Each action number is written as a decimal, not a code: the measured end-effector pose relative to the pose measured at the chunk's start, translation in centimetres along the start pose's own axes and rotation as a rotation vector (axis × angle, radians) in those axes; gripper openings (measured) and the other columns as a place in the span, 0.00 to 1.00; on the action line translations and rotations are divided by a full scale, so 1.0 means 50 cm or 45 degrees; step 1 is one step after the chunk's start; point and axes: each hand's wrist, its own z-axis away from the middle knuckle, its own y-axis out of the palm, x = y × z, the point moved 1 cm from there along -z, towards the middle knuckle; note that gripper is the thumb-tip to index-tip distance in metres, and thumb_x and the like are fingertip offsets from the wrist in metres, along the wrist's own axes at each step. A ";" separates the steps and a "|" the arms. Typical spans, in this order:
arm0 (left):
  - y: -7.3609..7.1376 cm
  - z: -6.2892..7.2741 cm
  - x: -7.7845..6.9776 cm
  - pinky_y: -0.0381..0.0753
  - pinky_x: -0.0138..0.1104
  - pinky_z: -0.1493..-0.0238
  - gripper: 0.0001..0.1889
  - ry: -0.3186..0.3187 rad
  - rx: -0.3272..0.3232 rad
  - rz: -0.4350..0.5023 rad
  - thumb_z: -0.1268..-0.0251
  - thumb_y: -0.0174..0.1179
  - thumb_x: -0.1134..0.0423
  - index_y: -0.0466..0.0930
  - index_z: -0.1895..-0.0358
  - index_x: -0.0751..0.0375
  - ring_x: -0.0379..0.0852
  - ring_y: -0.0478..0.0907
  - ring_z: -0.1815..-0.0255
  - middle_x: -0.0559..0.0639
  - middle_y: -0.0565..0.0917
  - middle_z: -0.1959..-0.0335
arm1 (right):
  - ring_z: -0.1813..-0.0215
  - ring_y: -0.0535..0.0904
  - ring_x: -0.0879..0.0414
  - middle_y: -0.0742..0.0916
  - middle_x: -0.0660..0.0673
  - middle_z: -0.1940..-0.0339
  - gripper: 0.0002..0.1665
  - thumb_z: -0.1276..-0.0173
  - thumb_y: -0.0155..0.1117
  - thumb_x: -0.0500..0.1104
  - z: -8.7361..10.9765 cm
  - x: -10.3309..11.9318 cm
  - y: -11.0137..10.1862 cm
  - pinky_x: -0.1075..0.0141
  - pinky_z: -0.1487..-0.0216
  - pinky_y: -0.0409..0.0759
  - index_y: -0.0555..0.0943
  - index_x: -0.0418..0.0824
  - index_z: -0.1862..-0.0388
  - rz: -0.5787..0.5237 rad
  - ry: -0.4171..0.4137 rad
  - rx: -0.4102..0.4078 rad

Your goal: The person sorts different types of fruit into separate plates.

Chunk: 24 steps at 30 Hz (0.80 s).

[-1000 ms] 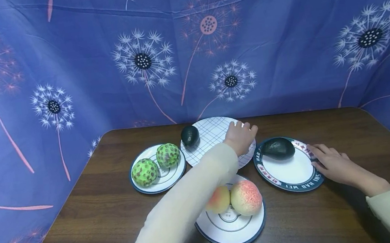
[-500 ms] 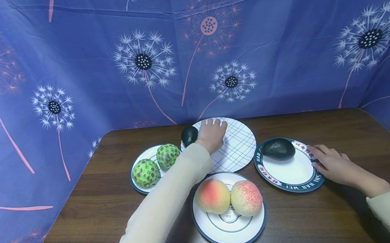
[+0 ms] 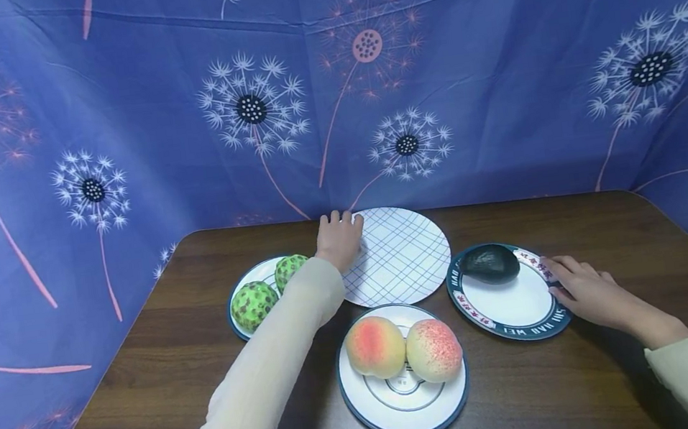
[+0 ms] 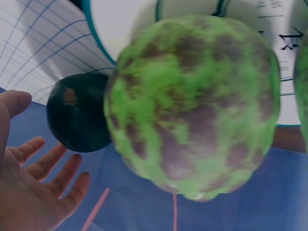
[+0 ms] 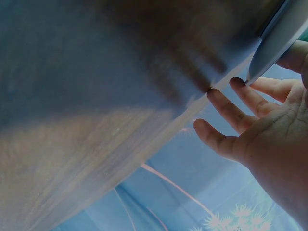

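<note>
In the head view my left hand [image 3: 339,240] reaches over the left side of a white checkered plate [image 3: 398,258] and hides the dark green avocado there. The left wrist view shows that avocado [image 4: 79,113] beside the spread fingers, with a gap between thumb and fingers. A second avocado [image 3: 490,264] lies on a dark-rimmed plate [image 3: 531,324] to the right. My right hand [image 3: 592,290] rests at this plate's right rim, fingertips on the edge. In the right wrist view, the fingers [image 5: 226,111] extend loosely beside the rim.
Two green, brown-blotched knobbly fruits [image 3: 254,304] sit on a blue-rimmed plate [image 3: 243,329] under the left forearm. Nearer the front edge, two peaches [image 3: 376,348] lie on another plate [image 3: 410,419]. A blue dandelion-print cloth [image 3: 316,102] hangs behind the wooden table [image 3: 157,384].
My left hand has moved left across the checkered plate, from its right side to over the avocado, which it now covers. The right hand has stayed at the plate rim.
</note>
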 end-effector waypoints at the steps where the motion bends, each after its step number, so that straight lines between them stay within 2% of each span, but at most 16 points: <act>1: 0.002 0.001 0.003 0.67 0.45 0.40 0.29 -0.006 0.005 -0.003 0.35 0.49 0.46 0.59 0.34 0.54 0.53 0.66 0.41 0.54 0.70 0.41 | 0.43 0.62 0.28 0.65 0.25 0.41 0.35 0.36 0.54 0.43 0.000 0.000 0.000 0.30 0.52 0.62 0.57 0.28 0.34 -0.001 0.002 -0.002; 7: 0.012 0.006 0.015 0.66 0.47 0.39 0.33 -0.047 0.045 -0.014 0.37 0.49 0.42 0.57 0.33 0.55 0.55 0.65 0.41 0.55 0.69 0.40 | 0.43 0.62 0.28 0.65 0.25 0.41 0.37 0.36 0.55 0.45 -0.001 -0.004 0.003 0.30 0.52 0.61 0.57 0.29 0.34 0.004 0.010 0.007; 13: 0.019 0.008 0.021 0.65 0.48 0.38 0.32 -0.102 0.081 -0.003 0.35 0.47 0.43 0.56 0.33 0.56 0.56 0.65 0.40 0.55 0.68 0.39 | 0.42 0.62 0.28 0.65 0.25 0.40 0.37 0.36 0.56 0.44 -0.002 -0.003 0.005 0.30 0.51 0.61 0.57 0.29 0.33 0.006 0.015 0.004; 24: 0.028 0.011 0.018 0.67 0.47 0.40 0.31 -0.120 0.097 -0.011 0.35 0.47 0.44 0.57 0.33 0.56 0.55 0.69 0.44 0.57 0.70 0.42 | 0.42 0.61 0.27 0.64 0.25 0.40 0.37 0.36 0.56 0.45 -0.002 -0.001 0.004 0.30 0.51 0.60 0.57 0.29 0.33 0.002 0.031 0.019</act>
